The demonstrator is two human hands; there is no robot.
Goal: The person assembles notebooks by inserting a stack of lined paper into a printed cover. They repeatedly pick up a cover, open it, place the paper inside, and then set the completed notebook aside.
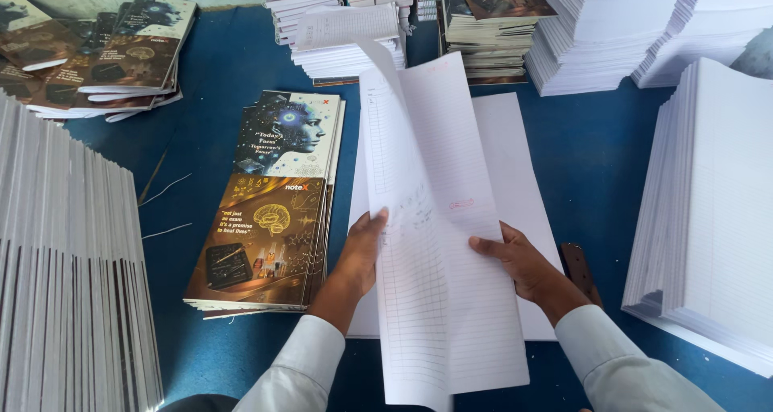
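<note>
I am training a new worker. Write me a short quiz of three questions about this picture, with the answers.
1. True or false: both hands hold the ruled sheets.
2. What lies left of the left hand? A) printed covers B) scissors C) a cup
3. What colour is the table?

Key:
1. True; the right hand grips them too.
2. A, the stack of printed covers.
3. Blue.

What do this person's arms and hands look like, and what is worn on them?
Both arms wear long, pale, whitish shirt sleeves that end in plain cuffs at the wrists. The left hand and right hand are bare: no gloves, and no rings, watch or wristband show in this view. The cloth looks smooth, with no pattern or markings.
</note>
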